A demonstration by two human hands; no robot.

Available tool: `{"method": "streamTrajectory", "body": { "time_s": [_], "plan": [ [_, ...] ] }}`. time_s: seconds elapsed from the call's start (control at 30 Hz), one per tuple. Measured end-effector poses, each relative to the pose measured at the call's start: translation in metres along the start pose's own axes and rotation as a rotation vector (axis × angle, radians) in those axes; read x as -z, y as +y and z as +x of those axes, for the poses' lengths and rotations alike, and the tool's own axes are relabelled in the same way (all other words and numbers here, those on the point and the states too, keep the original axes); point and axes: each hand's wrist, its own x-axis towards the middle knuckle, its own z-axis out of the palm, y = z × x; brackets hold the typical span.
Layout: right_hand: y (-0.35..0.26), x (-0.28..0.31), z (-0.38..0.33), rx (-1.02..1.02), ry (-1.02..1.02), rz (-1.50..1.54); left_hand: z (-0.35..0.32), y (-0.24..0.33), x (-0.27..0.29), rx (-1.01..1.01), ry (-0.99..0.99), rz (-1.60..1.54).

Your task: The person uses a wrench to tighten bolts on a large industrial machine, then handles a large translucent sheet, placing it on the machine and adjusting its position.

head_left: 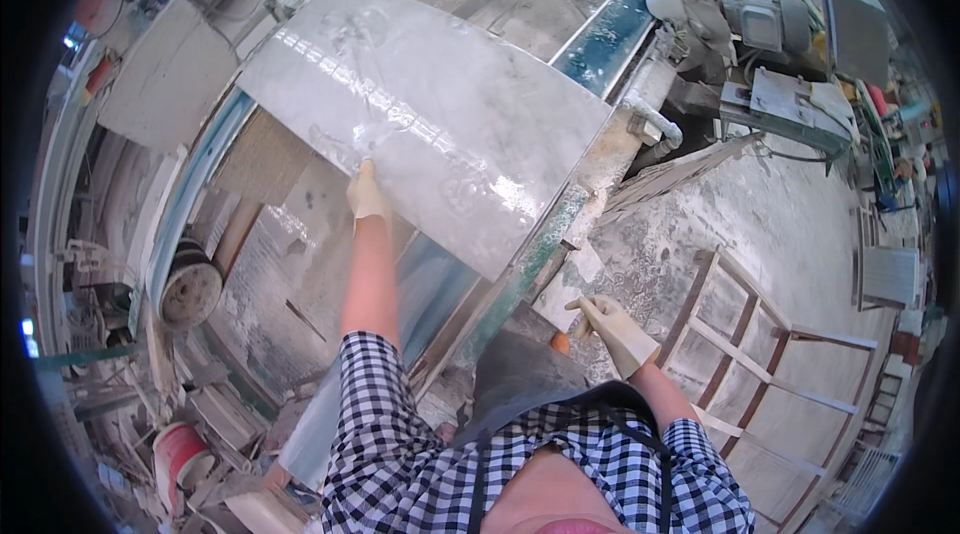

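A large, wet-looking grey slab (430, 104) with a glossy top lies across blue rails of a machine bed in front of me. My left hand (368, 194), in a pale glove, is closed at the slab's near edge. One digit rests on the top face, and the remaining fingers are hidden. My right hand (615, 332), gloved alike, hangs off to the right, away from the slab. Its fingers are loosely bent and apart, with nothing visible in them. A small orange thing (560, 343) shows just left of that hand, too little of it to name.
Blue rails (605, 39) carry the slab. A motor (765, 19) and a metal box-like unit (785, 109) stand at the far right. A wooden frame rack (735, 334) lies on the right. Left are a round wheel-like part (190, 294) and a red-and-white bucket (183, 454).
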Motion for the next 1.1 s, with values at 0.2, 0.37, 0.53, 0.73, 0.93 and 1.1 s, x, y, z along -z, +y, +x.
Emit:
{"method": "streamTrajectory", "body": {
  "time_s": [0.2,0.37,0.53,0.73,0.93,1.1],
  "plan": [
    [0.047,-0.021,-0.005,-0.099,0.011,0.143,0.031,-0.002,0.016,0.280,0.025,0.136],
    [0.055,-0.022,-0.024,-0.024,0.055,0.212,0.048,-0.001,0.027,0.343,-0.017,0.238],
    [0.036,-0.020,-0.025,-0.045,0.105,0.263,0.043,0.009,0.028,0.354,-0.148,0.194],
    [-0.026,-0.036,0.028,-0.022,0.061,0.328,0.027,0.044,0.029,0.339,-0.205,0.193],
    [-0.068,-0.080,0.122,0.076,0.095,0.797,0.023,0.062,0.016,0.274,-0.105,0.115],
    [-0.052,-0.086,0.142,0.249,0.000,0.824,0.014,0.056,0.018,0.258,-0.116,0.046]
  ]
}}
